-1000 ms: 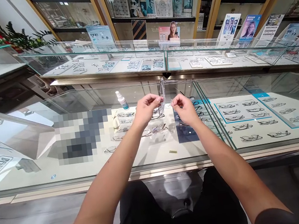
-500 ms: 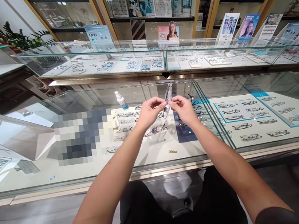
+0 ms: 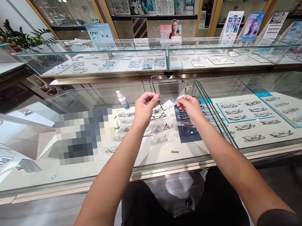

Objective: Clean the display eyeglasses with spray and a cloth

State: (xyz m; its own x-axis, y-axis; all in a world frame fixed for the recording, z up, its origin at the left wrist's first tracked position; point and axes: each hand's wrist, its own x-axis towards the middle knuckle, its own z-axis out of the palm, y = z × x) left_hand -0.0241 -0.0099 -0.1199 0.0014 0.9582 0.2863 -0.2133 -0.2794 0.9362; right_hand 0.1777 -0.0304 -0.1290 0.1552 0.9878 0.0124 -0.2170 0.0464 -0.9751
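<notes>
My left hand (image 3: 145, 107) is closed, thumb and fingertips pinching a pair of thin dark-framed glasses (image 3: 153, 85) above the glass counter. One arm of the glasses reaches up and over to the right. My right hand (image 3: 190, 107) pinches a clear, shiny strip (image 3: 183, 92) that looks like a plastic sleeve; its exact kind is hard to make out. A gap separates the two hands, and the strip's lower end comes close to the glasses. Below them, rows of glasses (image 3: 156, 130) lie on the white surface.
A white spray bottle (image 3: 123, 101) stands left of my hands, near a cream cloth (image 3: 116, 122). A small gold-coloured piece (image 3: 174, 151) lies near the front. Glass display cases (image 3: 250, 107) hold more glasses to the right. Advertising cards (image 3: 100, 34) stand on the case behind.
My hands have moved apart from where they met. The glasses now stay with my left hand, while the clear strip has gone rightward in my right hand.
</notes>
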